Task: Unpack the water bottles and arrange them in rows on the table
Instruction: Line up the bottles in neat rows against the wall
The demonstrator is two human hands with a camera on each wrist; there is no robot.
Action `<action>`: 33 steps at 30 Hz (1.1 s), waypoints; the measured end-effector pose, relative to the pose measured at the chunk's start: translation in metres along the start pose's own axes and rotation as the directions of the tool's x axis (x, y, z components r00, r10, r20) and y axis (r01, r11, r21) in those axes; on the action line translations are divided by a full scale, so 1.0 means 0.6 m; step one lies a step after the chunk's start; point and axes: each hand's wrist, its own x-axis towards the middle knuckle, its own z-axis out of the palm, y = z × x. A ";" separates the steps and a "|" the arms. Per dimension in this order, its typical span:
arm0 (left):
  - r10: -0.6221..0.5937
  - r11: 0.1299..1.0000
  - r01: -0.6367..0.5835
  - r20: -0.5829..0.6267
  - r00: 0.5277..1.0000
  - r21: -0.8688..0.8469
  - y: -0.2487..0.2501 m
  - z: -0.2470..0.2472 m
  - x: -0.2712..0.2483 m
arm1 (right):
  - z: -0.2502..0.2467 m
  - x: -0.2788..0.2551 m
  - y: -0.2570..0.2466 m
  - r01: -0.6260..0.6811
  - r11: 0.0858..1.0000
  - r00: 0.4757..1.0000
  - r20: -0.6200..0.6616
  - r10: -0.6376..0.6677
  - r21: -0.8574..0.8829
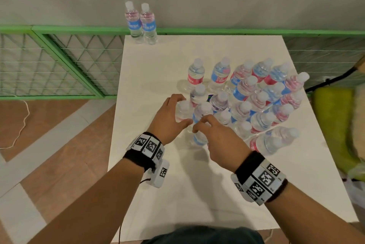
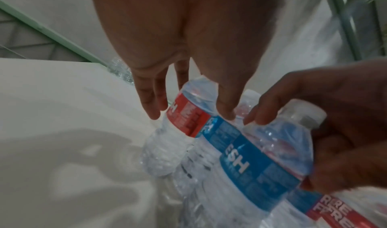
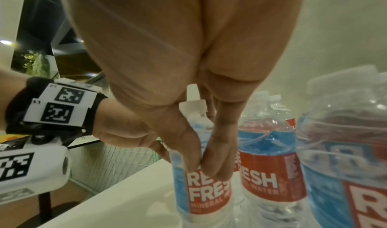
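Clear water bottles with red and blue labels stand bunched on the white table [image 1: 158, 174]. The main cluster [image 1: 262, 97] fills the right side, part of it under loose clear wrap, and one bottle [image 1: 274, 141] lies tipped at its near edge. Two bottles [image 1: 142, 24] stand side by side at the far left corner. My left hand [image 1: 182, 110] [image 2: 190, 114] curls round a bottle [image 1: 184, 105] [image 2: 184, 120] at the cluster's left edge. Just to its right, my right hand [image 1: 200, 125] [image 3: 201, 165] grips the shoulder of the neighbouring bottle [image 1: 199, 139] [image 2: 240, 162] [image 3: 205, 198].
Two more bottles [image 1: 195, 76] stand apart at the cluster's far left. A green mesh railing [image 1: 59, 62] runs behind and to the left of the table. A green cushion [image 1: 333, 125] lies off the right edge, and a white cord [image 1: 21, 125] trails on the floor.
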 end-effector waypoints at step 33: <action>-0.188 0.943 0.261 -0.316 0.930 0.207 -0.119 -0.254 0.204 | -0.116 0.462 -0.109 -0.040 0.999 0.991 -0.129 0.038 -0.014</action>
